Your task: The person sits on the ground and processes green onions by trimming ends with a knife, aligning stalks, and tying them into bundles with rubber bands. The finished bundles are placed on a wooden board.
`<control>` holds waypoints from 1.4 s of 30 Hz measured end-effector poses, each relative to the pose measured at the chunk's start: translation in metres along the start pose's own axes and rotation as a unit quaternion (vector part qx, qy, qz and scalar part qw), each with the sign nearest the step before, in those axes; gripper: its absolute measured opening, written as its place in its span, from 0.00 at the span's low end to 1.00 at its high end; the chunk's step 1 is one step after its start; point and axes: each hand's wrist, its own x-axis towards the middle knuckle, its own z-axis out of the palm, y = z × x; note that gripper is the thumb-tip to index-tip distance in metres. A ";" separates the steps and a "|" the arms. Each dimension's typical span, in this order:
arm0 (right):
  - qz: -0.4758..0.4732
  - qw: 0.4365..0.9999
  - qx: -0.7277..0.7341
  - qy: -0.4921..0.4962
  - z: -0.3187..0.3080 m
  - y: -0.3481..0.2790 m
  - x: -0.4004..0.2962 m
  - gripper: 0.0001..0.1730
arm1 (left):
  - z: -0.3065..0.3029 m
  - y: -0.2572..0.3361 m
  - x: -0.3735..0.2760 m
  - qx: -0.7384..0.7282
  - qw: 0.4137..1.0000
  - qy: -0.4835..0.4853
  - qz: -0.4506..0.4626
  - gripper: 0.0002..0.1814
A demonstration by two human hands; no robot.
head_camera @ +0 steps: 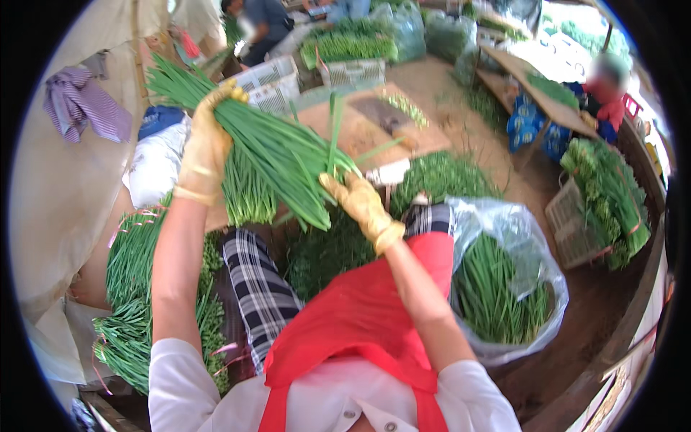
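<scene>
My left hand, in a yellow rubber glove, grips a large bunch of long flat green leaves, like garlic chives, about midway along it. The leaves run from upper left down to the right. At the bunch's lower right end is my right hand, gloved too, its fingers at the pale stem ends; whether they pinch any stems is hard to tell. Beneath the held bunch lies another bundle of green stalks. Loose green leaves lie between my knees, and a heap of trimmings sits beyond my right knee.
An open clear plastic bag of green leaves stands at my right. Tied green bundles are stacked at my left. Ahead are a board and white crates. A person is at a table at the upper right; others are at the top.
</scene>
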 end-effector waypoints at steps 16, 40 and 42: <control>-0.060 0.865 0.488 0.101 0.055 -0.047 -0.066 0.10 | -0.008 0.037 -0.114 -0.095 0.990 0.086 0.065 0.10; -0.074 0.803 0.583 0.097 0.019 -0.018 -0.062 0.15 | -0.039 0.017 -0.100 -0.165 0.978 0.084 0.098 0.06; -0.076 0.816 0.561 0.112 0.011 -0.004 -0.054 0.12 | -0.029 0.012 -0.097 -0.176 0.976 0.083 0.097 0.06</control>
